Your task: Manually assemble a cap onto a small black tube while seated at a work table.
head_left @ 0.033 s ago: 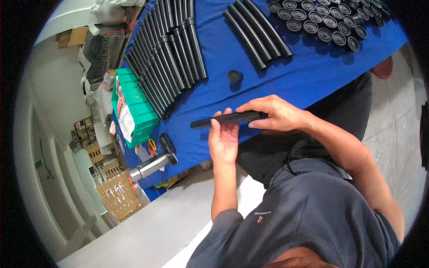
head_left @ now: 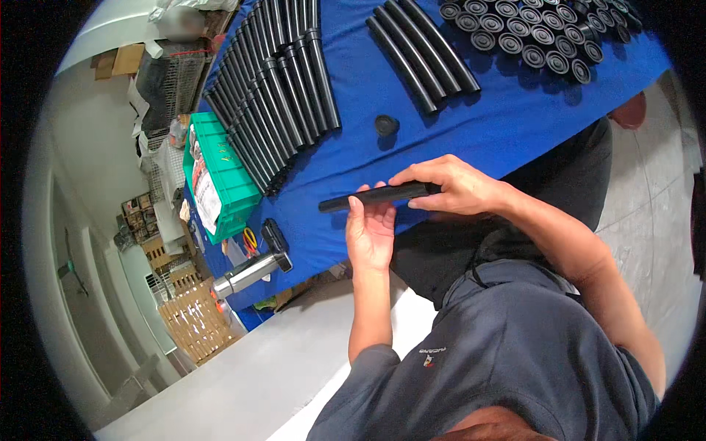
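Observation:
A black tube [head_left: 337,203] lies nearly level across both my hands, above the near edge of the blue-covered table. My left hand [head_left: 370,239], palm up, holds its middle with the thumb in front and the fingers behind. At the tube's right end, my right hand [head_left: 463,187] is closed around it, fingers above and thumb below; that end is partly hidden. Beyond my hands a single round black cap [head_left: 386,126] sits on the cloth. Several loose black tubes [head_left: 430,62] lie side by side farther back.
Rows of black tubes [head_left: 283,95] fill the far left of the table [head_left: 353,158]. Many round black caps [head_left: 533,55] stand at the far right. A green crate [head_left: 239,192], a metal flask [head_left: 250,274] and yellow-handled scissors [head_left: 250,239] are at the left.
The tube and my left hand have shifted very slightly to the right. My grip on the tube looks the same.

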The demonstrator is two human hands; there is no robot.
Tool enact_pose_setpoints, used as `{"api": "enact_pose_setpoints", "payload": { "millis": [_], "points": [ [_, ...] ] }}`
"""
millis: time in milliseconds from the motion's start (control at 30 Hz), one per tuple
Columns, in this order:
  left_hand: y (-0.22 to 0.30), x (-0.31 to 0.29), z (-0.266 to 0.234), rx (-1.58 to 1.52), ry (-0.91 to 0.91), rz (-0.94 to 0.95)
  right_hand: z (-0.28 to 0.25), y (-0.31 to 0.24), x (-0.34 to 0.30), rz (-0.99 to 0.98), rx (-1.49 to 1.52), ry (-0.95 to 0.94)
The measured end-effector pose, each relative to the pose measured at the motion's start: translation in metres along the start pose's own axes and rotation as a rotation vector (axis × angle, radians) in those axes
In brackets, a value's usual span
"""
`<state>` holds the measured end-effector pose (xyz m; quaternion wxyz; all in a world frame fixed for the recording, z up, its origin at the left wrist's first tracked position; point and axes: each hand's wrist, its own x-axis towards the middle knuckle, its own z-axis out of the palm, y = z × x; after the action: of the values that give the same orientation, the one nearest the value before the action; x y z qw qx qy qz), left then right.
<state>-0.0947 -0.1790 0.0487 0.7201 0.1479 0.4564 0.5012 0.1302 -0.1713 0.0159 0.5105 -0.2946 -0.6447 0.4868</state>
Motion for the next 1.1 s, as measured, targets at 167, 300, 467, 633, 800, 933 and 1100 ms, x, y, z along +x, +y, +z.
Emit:
{"api": "enact_pose_setpoints", "payload": {
  "millis": [167,300,467,633,800,933,1100],
  "points": [
    [-0.012,-0.006,0.002,-0.072,0.036,-0.086,-0.005,-0.002,-0.001,0.114,0.043,-0.004],
    [-0.012,-0.013,-0.008,-0.083,0.011,-0.153,-0.004,-0.004,-0.001,0.169,0.19,-0.003],
    [-0.02,-0.016,-0.007,-0.138,-0.035,-0.165,-0.009,-0.009,-0.004,0.226,0.166,0.012],
    [-0.027,-0.015,0.002,-0.312,-0.143,-0.19,-0.008,-0.009,0.0,0.251,0.188,0.072],
    [-0.023,-0.006,0.017,-0.264,-0.139,-0.054,-0.002,-0.002,-0.001,0.141,0.09,0.013],
    [0.003,-0.002,0.017,-0.084,-0.087,0.039,-0.005,-0.008,-0.002,0.075,0.012,-0.104],
    [0.03,-0.011,0.006,0.732,-0.163,0.238,0.0,-0.002,-0.003,0.247,0.193,-0.01]
  ]
}}
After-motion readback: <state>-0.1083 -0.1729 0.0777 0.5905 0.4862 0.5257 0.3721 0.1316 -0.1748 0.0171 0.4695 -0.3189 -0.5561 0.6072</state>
